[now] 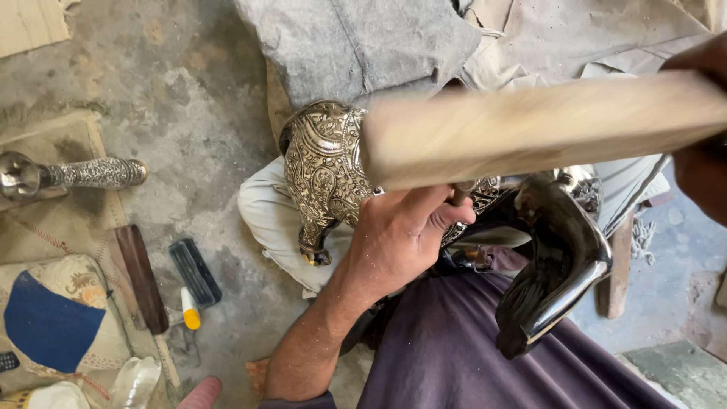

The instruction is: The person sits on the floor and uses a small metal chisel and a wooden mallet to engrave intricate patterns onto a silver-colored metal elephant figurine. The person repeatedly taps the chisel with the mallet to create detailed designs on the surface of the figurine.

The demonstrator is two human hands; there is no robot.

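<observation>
A brass-coloured metal animal figure (324,168), covered in fine engraved patterns, lies across my lap. Its dark polished curved part (564,265) juts toward the lower right. My left hand (401,236) is closed around a thin punch-like tool (460,195) whose tip rests against the figure. My right hand (703,163), at the right edge, grips a pale wooden board (545,129). The board is blurred and sits just above the tool and my left hand, hiding part of the figure.
On the concrete floor at left lie an engraved metal leg piece (95,173), a dark wooden stick (142,277), a black block (195,271), a white tube with a yellow cap (189,309) and a cushion with a blue patch (51,322). Grey cloth (356,45) lies behind the figure.
</observation>
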